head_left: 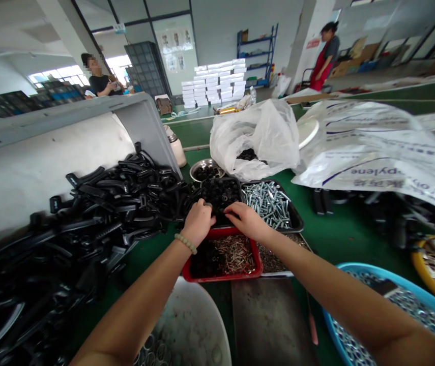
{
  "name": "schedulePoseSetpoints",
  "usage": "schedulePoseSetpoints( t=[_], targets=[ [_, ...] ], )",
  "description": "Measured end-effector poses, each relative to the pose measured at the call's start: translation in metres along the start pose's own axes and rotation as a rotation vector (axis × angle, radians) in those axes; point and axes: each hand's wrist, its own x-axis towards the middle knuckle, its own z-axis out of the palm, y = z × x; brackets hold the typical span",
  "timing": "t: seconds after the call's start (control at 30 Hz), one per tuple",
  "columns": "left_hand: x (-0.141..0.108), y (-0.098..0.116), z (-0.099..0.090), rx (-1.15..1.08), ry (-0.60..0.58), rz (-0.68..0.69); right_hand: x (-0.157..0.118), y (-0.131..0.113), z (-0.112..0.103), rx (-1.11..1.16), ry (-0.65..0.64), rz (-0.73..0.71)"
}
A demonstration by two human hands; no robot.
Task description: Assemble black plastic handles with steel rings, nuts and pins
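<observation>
In the head view, my left hand (199, 219), with a beaded bracelet at the wrist, is closed at the near left edge of a black tray (239, 184). What its curled fingers hold, if anything, cannot be made out. My right hand (245, 218) reaches over the same tray, its fingertips drawn together among small black parts (221, 190); any piece between them is hidden. Just below both hands lies a red tray (223, 278) with thin brass-coloured pins (236, 254) and more black pieces. Silver bolts (268, 203) fill a tray beside my right hand.
Black handle-like parts (106, 203) are heaped at left before a tipped grey crate (152, 117). A metal bowl (207, 161) and a plastic bag (255, 137) stand behind the trays. A white basin (205, 310), metal plate (270, 320) and blue basin (339, 325) lie nearer. Two people are in the background.
</observation>
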Motion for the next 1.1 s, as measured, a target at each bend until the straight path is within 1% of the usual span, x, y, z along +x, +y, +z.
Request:
schedulePoseSetpoints(
  t=[0.03,0.1,0.2,0.33,0.43,0.5,0.53,0.57,0.6,0.67,0.7,0.73,0.8,0.87,1.0,1.1],
  targets=[
    [-0.001,-0.001,-0.001,0.002,-0.004,0.001,0.000,0.000,0.001,0.001,-0.007,-0.002],
    [-0.002,0.001,-0.003,0.019,-0.050,0.017,-0.001,-0.001,0.004,0.005,-0.014,-0.001],
    [0.001,0.010,-0.007,0.038,-0.104,0.018,0.000,-0.002,0.009,0.012,-0.002,0.006],
    [0.009,0.019,-0.009,0.034,-0.090,-0.012,-0.001,-0.004,0.010,0.014,0.005,0.001],
    [0.010,0.015,-0.010,0.013,-0.057,-0.015,-0.003,-0.007,0.006,0.016,0.026,0.010],
    [0.006,0.009,-0.011,-0.118,0.040,-0.034,-0.005,-0.008,0.004,0.047,0.054,0.032],
    [0.004,0.006,-0.011,-0.243,0.084,-0.048,-0.006,-0.009,0.003,0.078,0.065,0.049],
    [0.000,0.003,-0.011,-0.410,0.104,-0.061,-0.006,-0.010,0.003,0.119,0.071,0.071],
    [-0.003,0.002,-0.012,-0.604,0.093,-0.080,-0.007,-0.011,0.003,0.166,0.073,0.091],
    [-0.012,0.001,-0.011,-0.980,-0.019,-0.132,-0.007,-0.013,0.004,0.254,0.068,0.121],
    [-0.016,0.002,-0.011,-1.131,-0.080,-0.156,-0.007,-0.015,0.004,0.282,0.069,0.129],
    [-0.021,0.004,-0.010,-1.241,-0.118,-0.172,-0.008,-0.016,0.005,0.294,0.070,0.132],
    [-0.028,0.006,-0.009,-1.337,-0.130,-0.181,-0.009,-0.019,0.004,0.274,0.063,0.120],
    [-0.033,0.007,-0.005,-1.359,-0.121,-0.174,-0.012,-0.022,0.003,0.223,0.039,0.086],
    [-0.035,0.006,0.006,-1.427,-0.166,-0.226,-0.017,-0.025,0.000,0.118,-0.019,-0.003],
    [-0.035,0.002,0.009,-1.462,-0.176,-0.208,-0.017,-0.025,-0.004,0.092,-0.036,-0.003]
  ],
)
